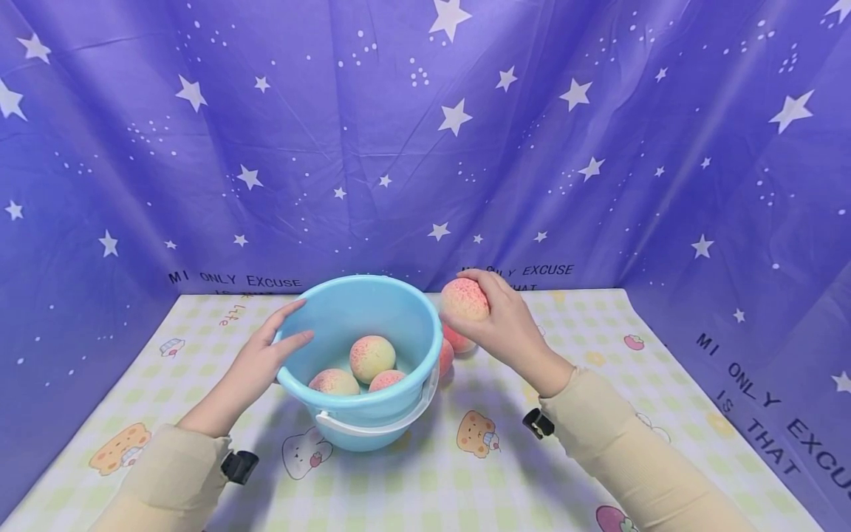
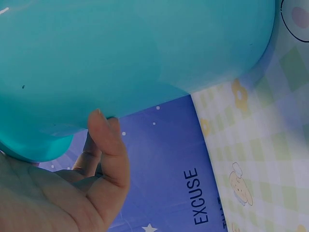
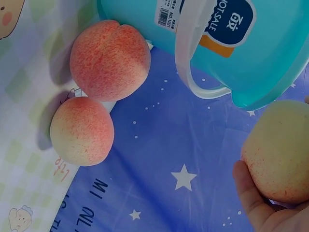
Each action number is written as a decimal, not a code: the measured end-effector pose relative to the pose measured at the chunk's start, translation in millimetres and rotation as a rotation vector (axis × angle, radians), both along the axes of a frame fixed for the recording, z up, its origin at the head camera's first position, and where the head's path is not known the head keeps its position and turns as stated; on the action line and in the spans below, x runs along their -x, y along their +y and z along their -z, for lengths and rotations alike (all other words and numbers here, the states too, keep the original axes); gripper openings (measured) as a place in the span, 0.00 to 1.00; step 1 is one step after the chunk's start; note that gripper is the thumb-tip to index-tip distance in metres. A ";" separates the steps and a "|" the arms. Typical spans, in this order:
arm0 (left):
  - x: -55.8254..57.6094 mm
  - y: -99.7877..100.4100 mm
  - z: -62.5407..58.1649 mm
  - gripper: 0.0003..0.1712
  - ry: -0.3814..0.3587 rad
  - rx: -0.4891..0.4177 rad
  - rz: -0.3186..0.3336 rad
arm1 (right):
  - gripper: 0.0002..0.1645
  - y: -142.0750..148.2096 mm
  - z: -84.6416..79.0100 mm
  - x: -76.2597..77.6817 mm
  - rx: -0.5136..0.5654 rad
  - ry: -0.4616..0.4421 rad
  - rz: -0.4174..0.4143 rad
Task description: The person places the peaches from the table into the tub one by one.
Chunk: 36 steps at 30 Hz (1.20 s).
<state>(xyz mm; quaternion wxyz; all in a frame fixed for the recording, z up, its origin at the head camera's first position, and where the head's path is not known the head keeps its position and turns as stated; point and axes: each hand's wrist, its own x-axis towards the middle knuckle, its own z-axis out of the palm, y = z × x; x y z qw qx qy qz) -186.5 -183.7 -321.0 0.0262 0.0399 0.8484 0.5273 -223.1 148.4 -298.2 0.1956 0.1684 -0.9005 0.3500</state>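
A light blue bucket [image 1: 372,432] with a white handle [image 1: 379,425] stands on the table, its mouth facing me. Inside it lie three pink-and-yellow peaches, one of them a whole peach [image 1: 372,359] in full sight. My left hand [image 1: 255,362] grips the bucket's left rim; in the left wrist view its curled fingers [image 2: 108,150] touch the blue outer wall. Just off the right rim, my right hand [image 1: 508,325] holds a peach [image 1: 465,298] above the table. Two more peaches rest beside the bucket, a redder peach [image 3: 110,60] and a paler peach [image 3: 82,131].
A checked cloth with cartoon prints [image 1: 565,458] covers the table. Behind and at both sides hangs a purple curtain with white stars [image 1: 399,148]. The bucket's outer wall carries a label [image 3: 236,24] near the handle.
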 end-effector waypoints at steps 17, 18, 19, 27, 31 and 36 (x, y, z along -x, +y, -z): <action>-0.2 0.0 -0.5 0.40 0.000 0.009 -0.004 | 0.34 -12.6 -2.1 -3.1 0.086 0.074 -0.036; -0.2 0.0 -0.5 0.40 -0.001 0.008 -0.004 | 0.34 -13.5 -2.3 -3.1 0.090 0.076 -0.040; -0.2 0.1 -0.5 0.40 -0.002 0.009 -0.004 | 0.34 -14.4 -2.3 -2.8 0.091 0.077 -0.042; 0.8 0.1 -0.8 0.40 -0.002 0.009 -0.003 | 0.34 -20.1 -3.9 -3.6 0.105 0.090 -0.053; 1.6 0.1 0.3 0.40 -0.005 -0.001 0.000 | 0.34 -21.4 -4.1 -4.1 0.114 0.086 -0.061; 1.7 -0.7 2.2 0.40 -0.003 -0.003 -0.001 | 0.35 -23.4 -4.6 -4.6 0.116 0.092 -0.077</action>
